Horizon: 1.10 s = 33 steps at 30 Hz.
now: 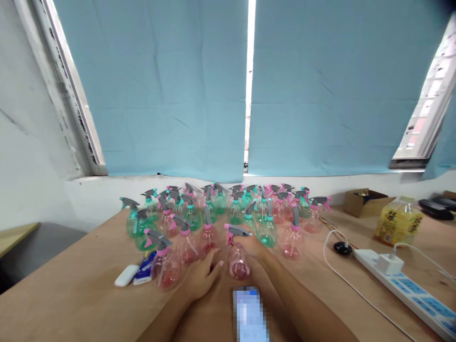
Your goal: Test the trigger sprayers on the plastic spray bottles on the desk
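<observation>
A pink spray bottle (238, 267) with a grey and pink trigger head stands upright in front of me. My right hand (250, 244) is closed around its neck, just below the head; some of the fingers are hidden behind the bottle. Beside it on the left, my left hand (202, 274) is open, thumb apart from the fingers, low over the table. Nearest to that hand are a pink spray bottle (209, 236) behind it and another pink spray bottle (166, 270) to its left. A phone (250, 313) with a blurred screen lies between my forearms.
Several pink and green spray bottles (267, 232) crowd the wooden table (81, 280) toward the wall. A white case (127, 275) and a blue packet (145, 268) lie left. On the right are a power strip (409, 289), cables, a black mouse (342, 248), a yellow-labelled jug (399, 223) and a cardboard box (366, 205).
</observation>
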Each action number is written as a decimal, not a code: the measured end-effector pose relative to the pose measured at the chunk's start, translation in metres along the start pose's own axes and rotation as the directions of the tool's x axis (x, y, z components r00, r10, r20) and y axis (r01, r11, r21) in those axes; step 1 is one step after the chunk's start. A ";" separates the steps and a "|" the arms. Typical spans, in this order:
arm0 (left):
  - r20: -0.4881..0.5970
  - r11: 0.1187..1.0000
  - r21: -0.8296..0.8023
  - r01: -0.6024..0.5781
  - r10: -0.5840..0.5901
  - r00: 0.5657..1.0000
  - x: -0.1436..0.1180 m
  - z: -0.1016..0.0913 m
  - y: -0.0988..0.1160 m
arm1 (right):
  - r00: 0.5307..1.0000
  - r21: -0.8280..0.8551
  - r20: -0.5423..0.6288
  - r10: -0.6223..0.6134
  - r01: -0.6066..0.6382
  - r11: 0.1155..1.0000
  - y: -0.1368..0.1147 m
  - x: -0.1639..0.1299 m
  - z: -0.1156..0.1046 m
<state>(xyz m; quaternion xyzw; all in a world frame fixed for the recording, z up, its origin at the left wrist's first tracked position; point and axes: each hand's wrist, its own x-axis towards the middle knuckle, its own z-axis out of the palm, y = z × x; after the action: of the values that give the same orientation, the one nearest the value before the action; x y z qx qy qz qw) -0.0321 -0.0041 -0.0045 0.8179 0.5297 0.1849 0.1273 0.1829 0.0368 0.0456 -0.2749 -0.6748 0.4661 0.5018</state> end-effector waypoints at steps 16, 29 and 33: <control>0.005 0.997 0.034 -0.072 0.072 0.997 0.000 -0.001 0.004 | 1.000 0.117 -0.009 0.008 -0.007 0.993 -0.005 -0.003 0.002; 0.019 0.996 0.037 -0.082 0.082 0.996 0.000 -0.003 0.007 | 0.997 0.042 -0.070 0.026 -0.023 0.999 -0.006 -0.004 0.004; 0.038 0.994 0.065 -0.090 0.088 0.995 -0.001 -0.004 0.009 | 0.999 0.032 -0.040 0.008 -0.007 0.999 -0.007 -0.005 0.003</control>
<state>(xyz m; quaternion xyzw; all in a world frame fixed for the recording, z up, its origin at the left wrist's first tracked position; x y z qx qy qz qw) -0.0271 -0.0084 0.0025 0.8476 0.4962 0.1585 0.1009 0.1825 0.0286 0.0496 -0.2786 -0.6559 0.4731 0.5180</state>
